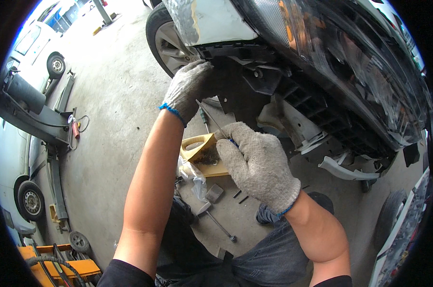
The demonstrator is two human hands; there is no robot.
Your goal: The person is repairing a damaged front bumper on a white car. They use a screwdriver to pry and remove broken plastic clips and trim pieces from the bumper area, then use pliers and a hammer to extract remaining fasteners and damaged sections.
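Note:
My left hand (pixel 187 88), in a grey knit glove, has its fingers curled at the black plastic lining (pixel 235 91) under the white car's front corner, beside the wheel (pixel 168 40); what they grip is hidden. My gloved right hand (pixel 254 167) is closed on a screwdriver (pixel 221 129) with a slim metal shaft angled up toward the left. Behind it, a yellow plastic tray (pixel 191 148) with a handle hole holds small dark pieces, with a clear plastic bag (pixel 197 186) beside it and a green-handled screwdriver (pixel 203 117) just above.
A grey lift post with arms (pixel 39 124) stands at left beside parked white cars (pixel 8 167). Orange equipment (pixel 77 272) and a small wheel (pixel 80 241) lie lower left. A long-shafted tool (pixel 219 225) is between my legs. A loose tyre (pixel 388 220) is at right.

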